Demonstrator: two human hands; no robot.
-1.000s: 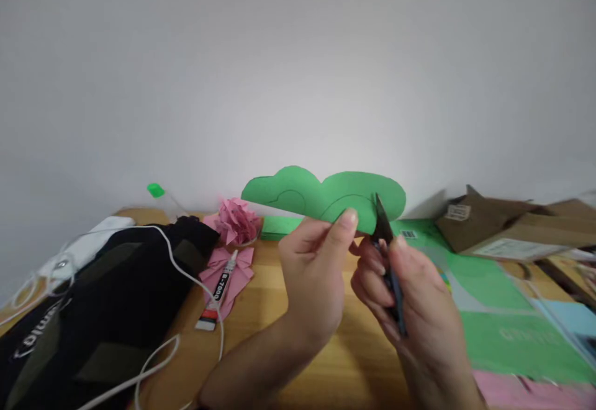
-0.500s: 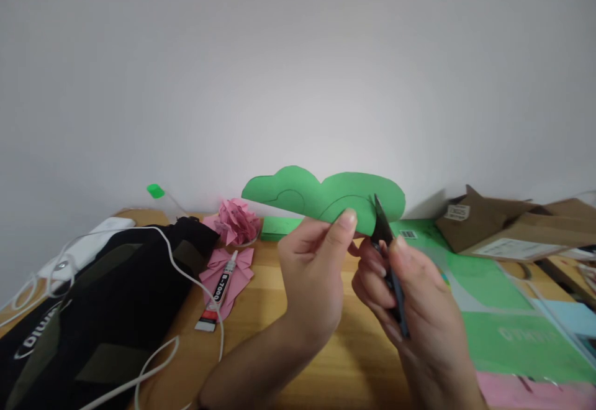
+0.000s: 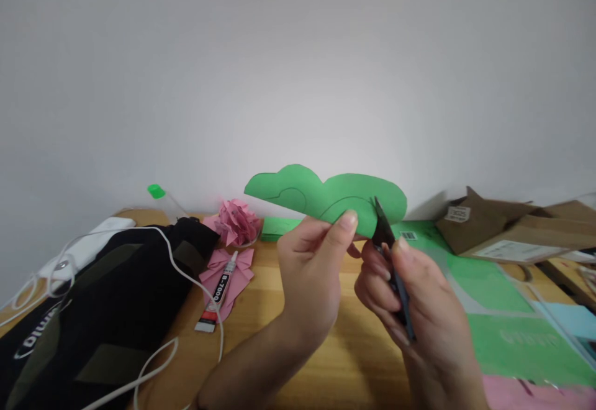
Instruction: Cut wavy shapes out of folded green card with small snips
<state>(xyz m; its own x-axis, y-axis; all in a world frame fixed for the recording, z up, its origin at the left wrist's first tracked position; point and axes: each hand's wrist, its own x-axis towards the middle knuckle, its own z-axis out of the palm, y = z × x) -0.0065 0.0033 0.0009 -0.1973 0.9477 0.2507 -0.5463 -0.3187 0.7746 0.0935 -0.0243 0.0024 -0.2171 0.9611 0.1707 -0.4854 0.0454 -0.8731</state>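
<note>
A green paper cutout [image 3: 298, 189] with a wavy outline and pencil-like curved lines is held up above the table. My left hand [image 3: 314, 273] pinches its lower edge between thumb and fingers. In my right hand [image 3: 414, 298] is a pair of dark scissors [image 3: 384, 230], my fingers wrapped round the handles. One blade lies in front of the paper's right part, its tip close to the end of a drawn curve. The other blade is hidden behind the paper.
On the left lie a black bag [image 3: 125, 298], a white cable [image 3: 174, 261], a glue tube [image 3: 218, 295] on pink folded paper, and a pink paper flower [image 3: 237, 220]. To the right are a brown cardboard piece [image 3: 521, 230] and green sheets [image 3: 512, 335]. A wall [image 3: 298, 74] rises behind.
The paper cutout has shifted very slightly to the right. My right hand and the scissors have also moved a little to the right and down.
</note>
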